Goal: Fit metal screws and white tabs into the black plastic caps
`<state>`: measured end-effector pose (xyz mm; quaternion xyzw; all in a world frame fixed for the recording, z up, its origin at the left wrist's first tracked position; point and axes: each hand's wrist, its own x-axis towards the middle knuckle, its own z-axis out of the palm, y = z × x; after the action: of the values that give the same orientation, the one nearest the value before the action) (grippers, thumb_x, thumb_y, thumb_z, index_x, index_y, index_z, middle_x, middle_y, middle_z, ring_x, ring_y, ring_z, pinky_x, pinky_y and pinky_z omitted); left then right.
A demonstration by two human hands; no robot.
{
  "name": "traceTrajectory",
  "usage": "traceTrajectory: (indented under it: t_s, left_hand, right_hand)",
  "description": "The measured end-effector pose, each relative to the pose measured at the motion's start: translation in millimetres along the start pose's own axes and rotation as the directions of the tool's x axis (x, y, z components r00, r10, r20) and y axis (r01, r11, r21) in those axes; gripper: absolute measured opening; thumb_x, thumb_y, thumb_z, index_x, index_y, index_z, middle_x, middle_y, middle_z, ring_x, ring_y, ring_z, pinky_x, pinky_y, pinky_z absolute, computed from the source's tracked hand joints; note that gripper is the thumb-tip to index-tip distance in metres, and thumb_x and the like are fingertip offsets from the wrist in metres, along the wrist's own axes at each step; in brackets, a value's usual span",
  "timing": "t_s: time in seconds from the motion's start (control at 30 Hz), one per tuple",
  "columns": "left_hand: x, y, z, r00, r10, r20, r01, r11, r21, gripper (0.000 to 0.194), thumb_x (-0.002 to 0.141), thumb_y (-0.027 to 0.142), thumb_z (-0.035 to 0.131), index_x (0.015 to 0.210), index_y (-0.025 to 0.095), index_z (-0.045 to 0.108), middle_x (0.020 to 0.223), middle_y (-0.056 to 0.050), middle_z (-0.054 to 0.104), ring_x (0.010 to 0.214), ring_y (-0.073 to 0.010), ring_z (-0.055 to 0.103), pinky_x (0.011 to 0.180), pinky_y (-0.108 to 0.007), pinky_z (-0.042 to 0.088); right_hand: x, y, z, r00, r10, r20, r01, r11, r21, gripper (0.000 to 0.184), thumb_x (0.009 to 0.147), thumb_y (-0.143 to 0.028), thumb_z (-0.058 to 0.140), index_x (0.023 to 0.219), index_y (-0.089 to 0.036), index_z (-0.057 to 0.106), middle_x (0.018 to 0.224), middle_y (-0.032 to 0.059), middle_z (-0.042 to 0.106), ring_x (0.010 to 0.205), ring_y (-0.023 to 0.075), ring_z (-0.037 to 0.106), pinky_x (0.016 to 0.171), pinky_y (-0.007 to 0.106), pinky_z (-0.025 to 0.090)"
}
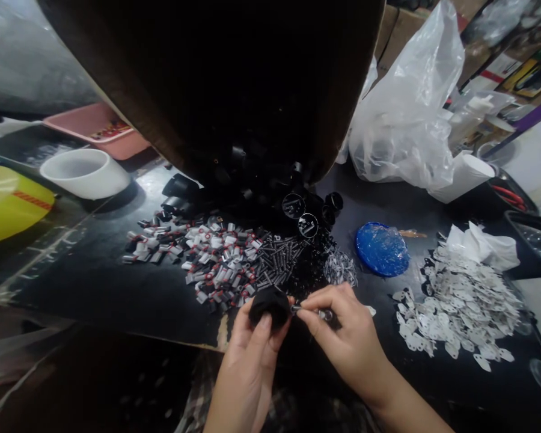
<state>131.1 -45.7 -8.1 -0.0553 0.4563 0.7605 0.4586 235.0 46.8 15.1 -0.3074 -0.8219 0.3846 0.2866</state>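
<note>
Black and rounded, a hollow part sits low at the centre, just above the table's near edge, clamped between the curled fingers and thumb of my left hand. My right hand pinches a small metallic piece against its side, thumb and forefinger nearly together. Beyond lie dark screws and grey, red-ringed cylinders; rightward, a blue lid.

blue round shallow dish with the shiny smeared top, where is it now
In the head view, the blue round dish is right of centre on the black table, beyond the right hand and just left of the pale flat plate pile.
</note>
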Motion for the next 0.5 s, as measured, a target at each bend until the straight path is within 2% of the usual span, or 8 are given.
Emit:
traceTrajectory:
  t_s: [0.07, 0.13, 0.23, 0.33, 0.4, 0.5]
  left_hand:
    - [0.2, -1.4, 0.4, 1.000, 0.016, -0.019, -0.015, 1.000, 0.023, 0.014, 0.080, 0.028, 0.072, 0.093, 0.024, 0.071, 0.096, 0.001, 0.075, 0.096, -0.0150, 0.070, 0.087, -0.021, 0.054]
    - [0.1, -2.2, 0.2, 0.999, 0.015, -0.029, -0.014, 0.999, 0.038, 0.015, 0.079, 0.030, 0.073, 0.094, 0.025, 0.071, 0.096, 0.001, 0.074, 0.096, -0.0150, 0.069, 0.087, -0.021, 0.054]
    - [0.0, -3.3, -1.3, 0.999, 0.023, -0.023, -0.021, 0.999, 0.049, 0.018, 0.078, 0.030, 0.073, 0.095, 0.025, 0.070, 0.098, 0.001, 0.073, 0.096, -0.0154, 0.069, 0.087, -0.022, 0.054]
    - [0.2, -5.2, -3.9, 0.999, 0.041, -0.036, -0.039, 0.997, 0.063, 0.021, 0.077, 0.031, 0.075, 0.096, 0.025, 0.070, 0.100, 0.001, 0.073, 0.094, -0.0147, 0.068, 0.087, -0.023, 0.054]
    - [0.3, -6.6, -5.5, 0.998, 0.042, -0.044, -0.039, 0.997, 0.071, 0.022, 0.076, 0.032, 0.075, 0.096, 0.025, 0.070, 0.099, 0.001, 0.072, 0.092, -0.0143, 0.068, 0.085, -0.022, 0.055]
    - [0.0, -8.0, -7.4, 1.000, 0.020, -0.016, -0.019, 0.998, 0.056, 0.021, 0.078, 0.031, 0.074, 0.098, 0.026, 0.070, 0.101, 0.000, 0.073, 0.095, -0.0158, 0.068, 0.086, -0.023, 0.055]
  right_hand:
    - [-1.3, -1.5, -0.3, 0.996, -0.087, 0.016, 0.088, 0.995, -0.037, 0.008, 0.087, -0.013, 0.062, 0.089, -0.021, 0.061, 0.086, -0.0017, 0.070, 0.080, 0.0150, 0.062, 0.079, 0.033, 0.038]
    - [-2.1, -2.1, -0.5, 0.995, -0.099, 0.022, 0.100, 0.994, -0.037, 0.009, 0.086, -0.012, 0.061, 0.089, -0.020, 0.061, 0.087, -0.0013, 0.070, 0.081, 0.0154, 0.062, 0.079, 0.033, 0.038]
    - [-2.5, 0.3, -0.3, 0.998, 0.054, 0.013, -0.055, 0.998, 0.033, 0.005, 0.086, -0.018, 0.064, 0.086, -0.023, 0.062, 0.083, -0.0039, 0.070, 0.078, 0.0152, 0.062, 0.076, 0.031, 0.040]
    - [-3.0, 3.6, 0.1, 0.980, 0.201, 0.011, -0.201, 0.977, 0.072, 0.004, 0.086, -0.022, 0.065, 0.084, -0.025, 0.063, 0.079, -0.0052, 0.069, 0.075, 0.0150, 0.061, 0.072, 0.030, 0.041]
    - [-4.1, 4.2, 0.6, 0.988, 0.152, 0.004, -0.152, 0.988, 0.032, 0.004, 0.087, -0.020, 0.064, 0.085, -0.024, 0.064, 0.080, -0.0041, 0.069, 0.076, 0.0153, 0.061, 0.073, 0.030, 0.041]
    - [-6.6, 2.8, 1.7, 0.999, -0.031, 0.037, 0.032, 0.998, -0.045, 0.009, 0.087, -0.014, 0.060, 0.090, -0.021, 0.063, 0.087, -0.0014, 0.070, 0.082, 0.0160, 0.062, 0.078, 0.033, 0.038]
